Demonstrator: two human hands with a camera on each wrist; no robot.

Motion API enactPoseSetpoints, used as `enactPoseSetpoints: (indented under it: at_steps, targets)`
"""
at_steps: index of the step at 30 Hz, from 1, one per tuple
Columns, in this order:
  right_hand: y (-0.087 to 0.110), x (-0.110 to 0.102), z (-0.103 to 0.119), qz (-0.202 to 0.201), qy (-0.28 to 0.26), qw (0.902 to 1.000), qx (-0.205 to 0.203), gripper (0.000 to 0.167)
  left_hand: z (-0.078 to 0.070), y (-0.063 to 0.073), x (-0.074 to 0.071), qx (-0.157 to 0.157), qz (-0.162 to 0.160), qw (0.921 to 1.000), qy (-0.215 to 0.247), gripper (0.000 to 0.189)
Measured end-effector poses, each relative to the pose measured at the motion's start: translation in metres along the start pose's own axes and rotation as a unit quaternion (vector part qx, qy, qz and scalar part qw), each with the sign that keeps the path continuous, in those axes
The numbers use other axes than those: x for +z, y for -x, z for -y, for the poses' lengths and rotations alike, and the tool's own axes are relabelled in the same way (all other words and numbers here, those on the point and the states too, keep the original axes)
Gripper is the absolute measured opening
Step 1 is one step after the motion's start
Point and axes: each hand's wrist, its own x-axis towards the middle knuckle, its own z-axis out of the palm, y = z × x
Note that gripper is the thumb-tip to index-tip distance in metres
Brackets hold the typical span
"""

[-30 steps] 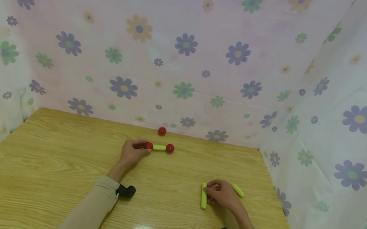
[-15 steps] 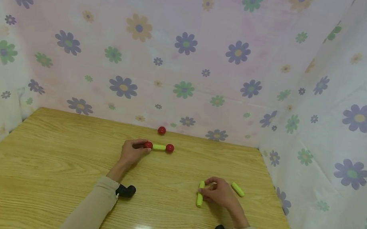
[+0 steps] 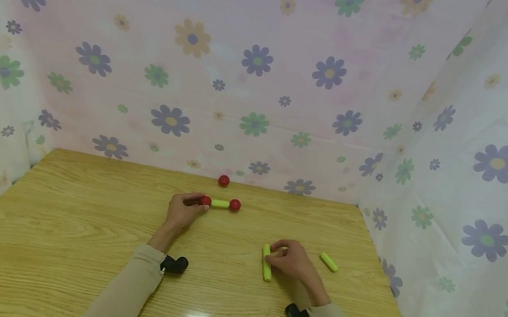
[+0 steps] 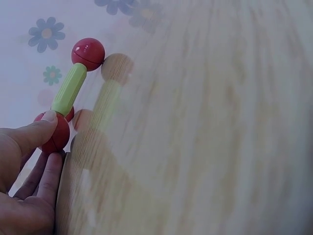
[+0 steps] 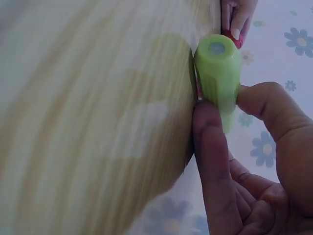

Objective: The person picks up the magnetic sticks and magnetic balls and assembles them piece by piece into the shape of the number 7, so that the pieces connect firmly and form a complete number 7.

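Left hand (image 3: 181, 212) pinches the joined assembly (image 3: 220, 204) by its left red ball (image 3: 204, 202) on the tabletop (image 3: 72, 218); right hand (image 3: 291, 259) pinches a loose green rod (image 3: 267, 273), well apart. Apparent step: rod positioning; next likely requires aligning rod end and ball.

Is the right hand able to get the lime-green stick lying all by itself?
Probably yes: nothing stands between the right hand and that loose lime-green rod-shaped stick, but it pinches another lime-green stick, which it may need to release first.
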Motion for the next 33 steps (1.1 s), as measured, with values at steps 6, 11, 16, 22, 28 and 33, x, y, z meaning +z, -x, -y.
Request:
enactPoseSetpoints:
  at_steps: [6,11,16,22,28,33]
  targets:
    - [-0.011,0.009,0.008,0.034,-0.034,0.9989,0.003,0.031,0.000,0.001,0.002,0.006,-0.001,1.0000,0.007,0.039]
    - [-0.015,0.011,0.008,0.047,-0.070,0.9955,0.044,0.036,0.000,0.002,0.002,0.010,-0.003,0.9999,0.007,0.039]
    - [-0.015,0.009,0.005,0.062,-0.102,0.9912,0.058,0.044,-0.001,0.003,0.001,0.011,-0.004,0.9999,0.006,0.039]
    - [-0.010,0.012,0.010,0.095,-0.120,0.9876,0.035,0.045,-0.003,0.004,0.001,0.014,-0.008,0.9999,0.002,0.040]
    - [-0.009,0.023,0.017,0.121,-0.173,0.9775,0.012,0.042,-0.002,0.003,0.001,0.008,-0.009,0.9999,0.001,0.040]
    - [-0.009,0.032,0.023,0.127,-0.213,0.9687,0.016,0.040,-0.002,0.002,0.002,-0.001,-0.010,0.9999,0.003,0.040]
